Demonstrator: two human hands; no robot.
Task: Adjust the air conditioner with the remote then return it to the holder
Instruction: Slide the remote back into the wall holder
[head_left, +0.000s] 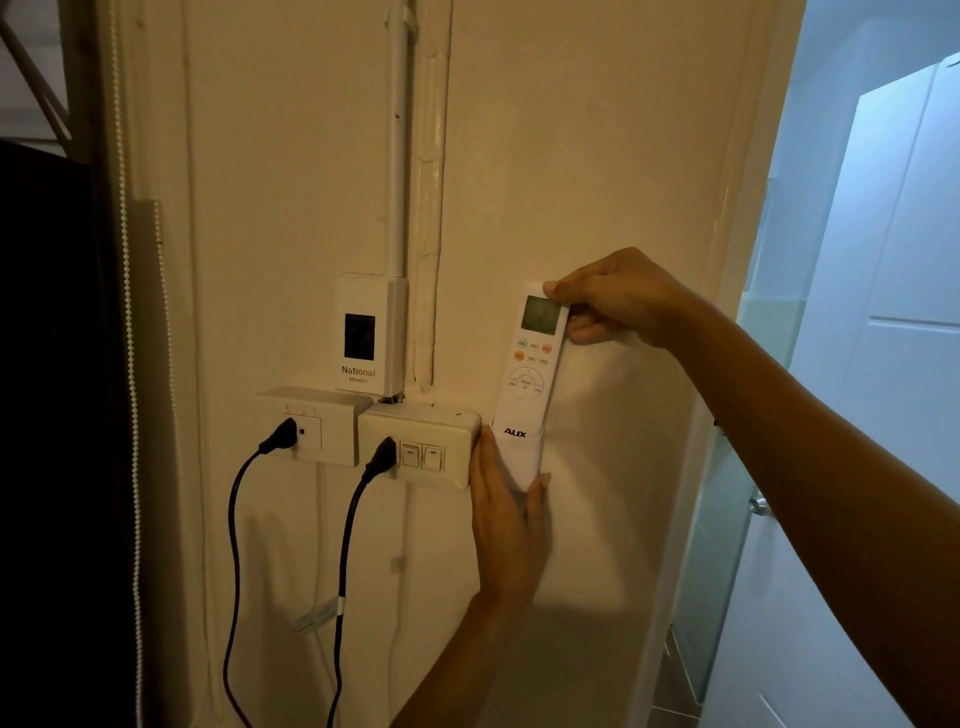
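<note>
A white AUX remote with a small grey screen stands upright against the cream wall, its lower end inside a white wall holder. My right hand pinches the remote's top end between thumb and fingers. My left hand cups the holder from below, palm against the wall and fingers on both sides of it. The air conditioner itself is out of view.
Left of the holder sit a switch-and-socket box and a second socket box, each with a black plug and cord hanging down. A National breaker box is above them. A white door stands at the right, a dark curtain at the left.
</note>
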